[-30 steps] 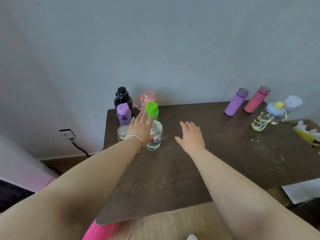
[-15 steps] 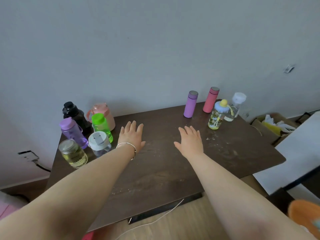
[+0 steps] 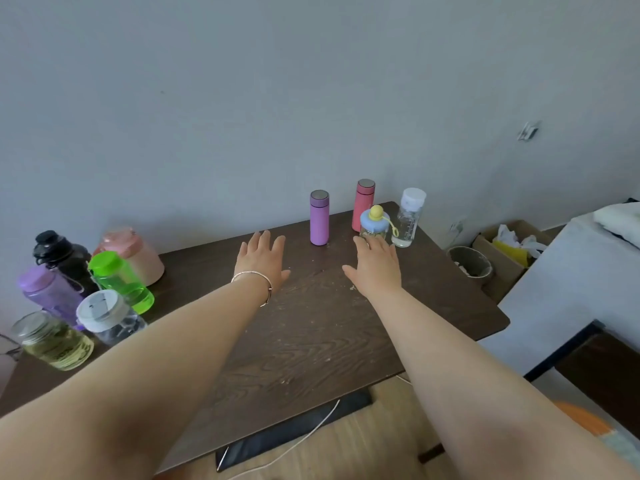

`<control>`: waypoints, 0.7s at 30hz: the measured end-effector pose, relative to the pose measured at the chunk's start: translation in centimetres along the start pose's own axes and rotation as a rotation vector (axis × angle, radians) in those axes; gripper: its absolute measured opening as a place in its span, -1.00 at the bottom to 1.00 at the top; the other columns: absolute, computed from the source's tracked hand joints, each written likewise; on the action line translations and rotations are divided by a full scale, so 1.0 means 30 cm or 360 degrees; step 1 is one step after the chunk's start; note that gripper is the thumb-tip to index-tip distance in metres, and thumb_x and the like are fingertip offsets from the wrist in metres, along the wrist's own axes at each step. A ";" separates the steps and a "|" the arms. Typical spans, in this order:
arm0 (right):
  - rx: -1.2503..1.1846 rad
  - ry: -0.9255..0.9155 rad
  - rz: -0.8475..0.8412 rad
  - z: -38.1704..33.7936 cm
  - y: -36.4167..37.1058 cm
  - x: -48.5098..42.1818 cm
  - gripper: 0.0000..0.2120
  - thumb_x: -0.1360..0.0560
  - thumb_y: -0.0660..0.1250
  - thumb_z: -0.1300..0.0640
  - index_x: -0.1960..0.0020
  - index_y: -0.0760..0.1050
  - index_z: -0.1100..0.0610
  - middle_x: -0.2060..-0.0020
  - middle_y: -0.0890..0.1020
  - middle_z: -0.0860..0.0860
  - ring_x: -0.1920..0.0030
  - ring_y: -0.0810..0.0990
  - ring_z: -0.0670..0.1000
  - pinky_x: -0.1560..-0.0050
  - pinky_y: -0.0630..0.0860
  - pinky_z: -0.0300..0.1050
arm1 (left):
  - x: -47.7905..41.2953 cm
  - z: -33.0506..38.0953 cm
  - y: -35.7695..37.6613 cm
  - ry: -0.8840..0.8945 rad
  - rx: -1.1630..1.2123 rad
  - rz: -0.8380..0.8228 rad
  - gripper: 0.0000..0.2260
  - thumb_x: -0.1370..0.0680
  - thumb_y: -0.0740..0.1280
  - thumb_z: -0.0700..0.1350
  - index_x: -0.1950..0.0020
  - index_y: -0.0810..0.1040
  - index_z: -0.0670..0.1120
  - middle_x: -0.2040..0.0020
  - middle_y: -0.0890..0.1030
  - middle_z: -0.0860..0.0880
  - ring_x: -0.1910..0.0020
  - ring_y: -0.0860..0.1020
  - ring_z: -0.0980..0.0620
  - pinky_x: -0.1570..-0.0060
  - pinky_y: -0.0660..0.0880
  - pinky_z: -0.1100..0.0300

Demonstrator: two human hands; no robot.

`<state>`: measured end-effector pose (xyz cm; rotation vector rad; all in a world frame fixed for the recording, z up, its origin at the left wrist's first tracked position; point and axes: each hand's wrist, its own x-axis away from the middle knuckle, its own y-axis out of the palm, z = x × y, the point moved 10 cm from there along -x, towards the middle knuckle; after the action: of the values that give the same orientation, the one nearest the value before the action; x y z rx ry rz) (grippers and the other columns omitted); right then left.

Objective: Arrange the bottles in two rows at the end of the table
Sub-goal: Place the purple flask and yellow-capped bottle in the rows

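On the dark wooden table [image 3: 311,341], several bottles stand grouped at the left end: a black bottle [image 3: 60,252], a pink jug [image 3: 133,252], a green bottle [image 3: 119,280], a purple bottle [image 3: 48,292], a white-lidded clear bottle [image 3: 107,318] and a jar of yellow liquid [image 3: 52,339]. At the far right stand a purple flask [image 3: 319,217], a pink flask [image 3: 363,204], a blue-capped baby bottle [image 3: 374,221] and a clear white-capped bottle [image 3: 408,216]. My left hand [image 3: 261,259] is open, just left of the purple flask. My right hand [image 3: 375,266] is open, its fingertips at the baby bottle's base.
A grey wall runs behind the table. Right of the table sit a round bin [image 3: 471,263], a cardboard box with rubbish [image 3: 509,249] and a white bed edge [image 3: 571,289]. A white cable [image 3: 294,445] lies on the floor under the table's near edge.
The view has swung right, away from the left group. Both open hands have moved across the table toward the right-end bottles; the right hand now reaches the baby bottle.
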<state>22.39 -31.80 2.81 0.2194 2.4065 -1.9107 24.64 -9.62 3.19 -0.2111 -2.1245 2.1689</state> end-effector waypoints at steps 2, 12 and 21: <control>0.0005 0.0006 0.0023 0.035 -0.009 -0.040 -0.34 -0.52 0.34 -0.14 -0.51 0.23 0.06 -0.47 0.35 0.09 -0.50 0.24 0.16 -0.50 0.16 0.19 | -0.051 0.034 -0.013 0.0023 -0.0036 0.0028 -0.34 -0.54 0.31 0.11 -0.53 0.10 -0.02 -0.54 0.13 -0.15 -0.55 0.06 -0.17 -0.51 0.06 -0.08; -0.0034 0.0100 0.0050 0.212 0.027 -0.291 -0.33 -0.50 0.38 -0.13 -0.49 0.23 0.09 -0.44 0.38 0.14 -0.48 0.27 0.20 -0.46 0.23 0.19 | -0.380 0.120 0.069 0.0066 0.0007 0.0002 -0.33 -0.54 0.32 0.11 -0.54 0.10 -0.03 -0.54 0.12 -0.15 -0.55 0.06 -0.18 -0.48 0.12 -0.06; -0.0226 0.0364 -0.0004 0.392 0.161 -0.544 -0.20 -0.47 0.40 -0.17 -0.54 0.14 0.13 -0.46 0.34 0.14 -0.48 0.28 0.16 -0.45 0.29 0.09 | -0.754 0.148 0.225 -0.0031 0.0319 -0.0147 -0.26 -0.50 0.38 0.09 -0.54 0.07 -0.05 -0.49 0.22 -0.14 -0.47 0.21 -0.17 -0.33 0.33 -0.06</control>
<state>38.74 -43.38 -2.32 0.4493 2.6736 -1.7940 46.36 -17.92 -2.79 -0.0744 -1.8685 2.3174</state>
